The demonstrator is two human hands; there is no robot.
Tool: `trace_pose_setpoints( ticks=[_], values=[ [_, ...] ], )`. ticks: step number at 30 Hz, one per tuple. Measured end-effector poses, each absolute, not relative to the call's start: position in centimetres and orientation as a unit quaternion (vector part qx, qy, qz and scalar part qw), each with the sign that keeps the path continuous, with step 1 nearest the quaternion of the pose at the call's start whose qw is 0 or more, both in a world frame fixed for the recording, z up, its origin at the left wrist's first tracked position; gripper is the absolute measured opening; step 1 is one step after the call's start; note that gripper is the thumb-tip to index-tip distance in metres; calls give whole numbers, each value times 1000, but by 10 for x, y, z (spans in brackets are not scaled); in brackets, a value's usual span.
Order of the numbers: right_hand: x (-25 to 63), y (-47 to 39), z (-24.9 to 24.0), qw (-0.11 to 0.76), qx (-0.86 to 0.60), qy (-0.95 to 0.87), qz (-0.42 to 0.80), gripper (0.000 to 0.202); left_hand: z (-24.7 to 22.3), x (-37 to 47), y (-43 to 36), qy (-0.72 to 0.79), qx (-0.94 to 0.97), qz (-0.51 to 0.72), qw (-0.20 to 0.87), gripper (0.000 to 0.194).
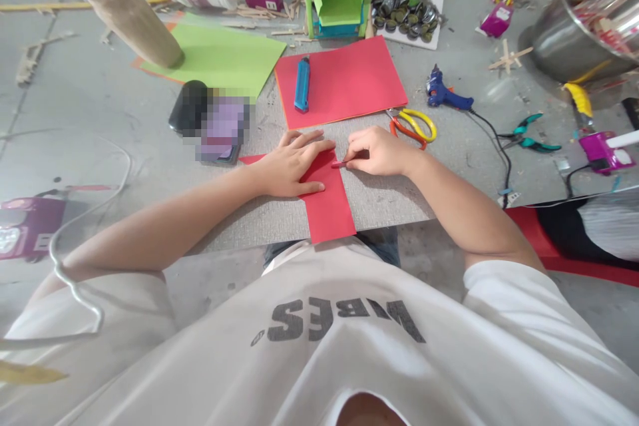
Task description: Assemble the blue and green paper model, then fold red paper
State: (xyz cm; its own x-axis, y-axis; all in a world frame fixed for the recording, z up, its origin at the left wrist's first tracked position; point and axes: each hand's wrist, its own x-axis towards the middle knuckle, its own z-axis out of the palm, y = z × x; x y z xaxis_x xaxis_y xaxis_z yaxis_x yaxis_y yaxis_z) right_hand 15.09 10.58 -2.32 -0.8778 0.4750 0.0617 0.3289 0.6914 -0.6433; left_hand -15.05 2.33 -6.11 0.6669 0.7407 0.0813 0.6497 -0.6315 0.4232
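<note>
My left hand (294, 166) lies flat with its fingers spread on a cut piece of red paper (331, 213), pressing it against the table. One end of this paper reaches over the table's front edge. At the paper's right edge, my right hand (372, 152) is closed in a pinch on a thin reddish strip (339, 164). Its tip touches or lies just over the red paper; whether it is folded paper or a slim tool, I cannot tell. Beyond both hands rests a stack of red sheets (349, 83), with a blue box cutter (302, 84) on top.
Scissors (414, 126), a blue glue gun (449, 92) with its cord and green-handled pliers (532, 136) lie to the right. A metal pot (579, 26) stands behind them. On the left are green paper (224, 50), a tilted bottle (132, 20) and a black case (188, 106).
</note>
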Motion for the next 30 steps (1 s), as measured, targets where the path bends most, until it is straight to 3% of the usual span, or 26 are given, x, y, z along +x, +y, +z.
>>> trace_pose_setpoints(
  ticks=[9,18,30],
  values=[
    [155,96,-12,57,-201,-899,385,9,-61,-151,23,372,907,98,170,100],
    [163,118,-24,158,-278,-886,336,22,-61,-155,29,406,895,110,151,87],
    [156,111,-29,130,-246,-913,298,14,-59,-155,29,385,904,98,156,97]
  ],
)
